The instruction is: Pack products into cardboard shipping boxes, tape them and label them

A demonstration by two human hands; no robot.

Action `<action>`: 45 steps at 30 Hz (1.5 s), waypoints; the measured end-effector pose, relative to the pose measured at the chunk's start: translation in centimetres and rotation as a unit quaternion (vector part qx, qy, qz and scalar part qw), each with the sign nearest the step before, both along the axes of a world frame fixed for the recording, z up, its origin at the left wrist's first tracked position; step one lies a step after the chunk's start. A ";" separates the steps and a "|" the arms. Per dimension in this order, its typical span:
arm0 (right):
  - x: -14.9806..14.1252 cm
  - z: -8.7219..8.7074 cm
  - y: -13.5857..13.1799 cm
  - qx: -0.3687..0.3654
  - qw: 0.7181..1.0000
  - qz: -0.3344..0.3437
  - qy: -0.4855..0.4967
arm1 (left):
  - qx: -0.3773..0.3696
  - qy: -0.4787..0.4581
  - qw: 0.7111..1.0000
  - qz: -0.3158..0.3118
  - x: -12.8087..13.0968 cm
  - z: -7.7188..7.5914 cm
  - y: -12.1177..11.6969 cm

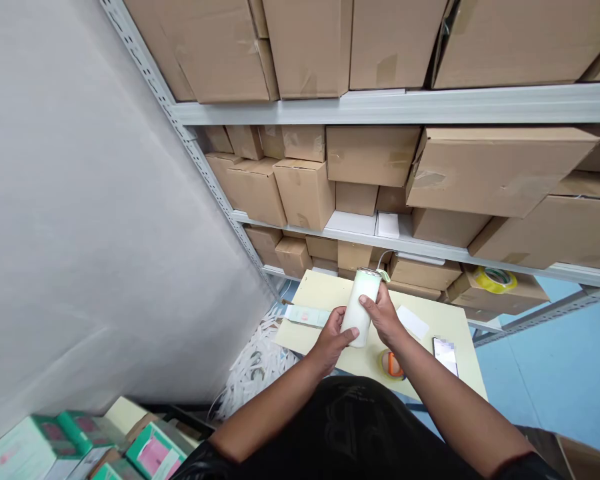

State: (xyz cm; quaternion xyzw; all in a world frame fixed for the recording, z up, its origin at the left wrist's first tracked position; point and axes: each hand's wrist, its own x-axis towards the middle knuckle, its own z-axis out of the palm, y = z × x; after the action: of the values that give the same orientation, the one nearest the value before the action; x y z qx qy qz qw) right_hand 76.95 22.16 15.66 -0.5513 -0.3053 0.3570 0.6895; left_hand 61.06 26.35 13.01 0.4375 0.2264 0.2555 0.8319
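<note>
A tall whitish tumbler (359, 317) with a metallic rim is held above the pale yellow table (460, 333), tilted slightly. Around its lower left side are the fingers of my left hand (333, 339), the thumb lying across the front. My right hand (381, 312) grips the upper right side, thumb pressed on the front. A small pale green tag or strap (384, 275) shows by the rim, above my right hand. Left of the tumbler, a flat pale green box (307, 316) lies on the table.
On the table are white paper (413, 322), a phone (445, 356) and a tape roll with an orange part (393, 365). Metal shelving (440, 247) with cardboard boxes stands ahead, yellow tape (496, 279) on one. Shredded paper (257, 360) and green boxes (155, 450) are at left.
</note>
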 end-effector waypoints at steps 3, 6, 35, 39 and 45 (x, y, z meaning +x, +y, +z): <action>-1.7 0.2 0.4 -0.011 0.996 0.076 0.035 | -0.057 -0.031 0.997 -0.046 -1.7 -0.2 1.4; -3.7 0.4 1.0 -0.028 0.993 0.096 0.055 | -0.115 -0.061 0.986 -0.102 -3.3 -0.7 2.8; -9.9 -0.2 4.7 -0.087 0.983 -0.145 -0.073 | -0.011 -0.032 0.989 -0.147 -7.0 -2.0 8.4; -9.7 -0.3 4.5 -0.091 0.991 -0.093 0.023 | -0.096 -0.036 0.981 -0.167 -7.0 -2.4 8.6; -8.6 -0.4 4.4 -0.097 0.992 -0.077 0.028 | -0.063 -0.031 0.977 -0.203 -6.8 -2.7 9.1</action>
State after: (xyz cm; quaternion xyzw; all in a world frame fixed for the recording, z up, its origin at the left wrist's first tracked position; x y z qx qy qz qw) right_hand 68.37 26.55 15.29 -0.6272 -0.2063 0.3465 0.6663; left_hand 54.22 35.42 10.32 0.4132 0.1229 0.0797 0.8988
